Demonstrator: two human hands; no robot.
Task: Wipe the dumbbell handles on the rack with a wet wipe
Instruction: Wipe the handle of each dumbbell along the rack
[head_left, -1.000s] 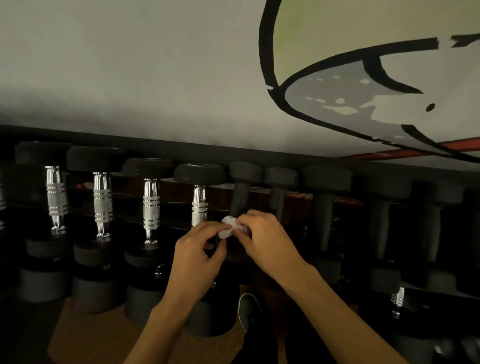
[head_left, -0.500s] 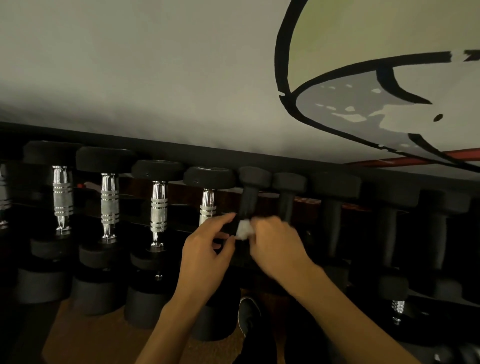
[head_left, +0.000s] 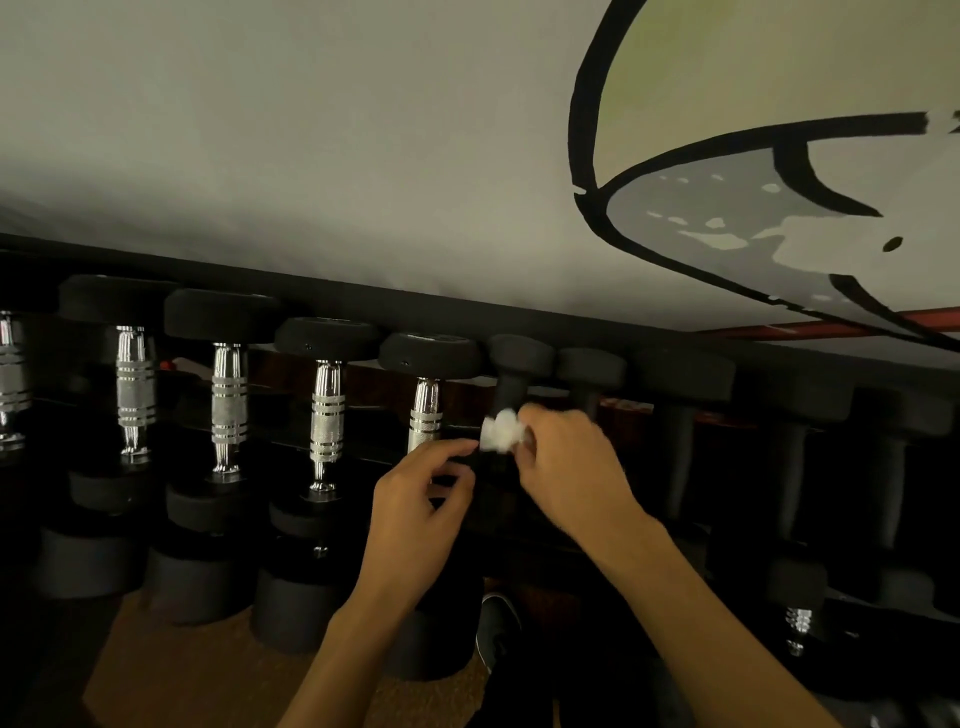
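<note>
Head view. Shows the right hand (head_left: 566, 467) pinching a crumpled white wet wipe (head_left: 500, 428) against the black dumbbell handle (head_left: 508, 397), partway down it. Puts the left hand (head_left: 421, 499) just left of that handle and lower, fingers loosely curled on nothing, forefinger tip just beside the wipe. Shows chrome-handled dumbbells (head_left: 327, 410) lined up left of that handle on the rack (head_left: 467, 314), and darker ones to its right.
</note>
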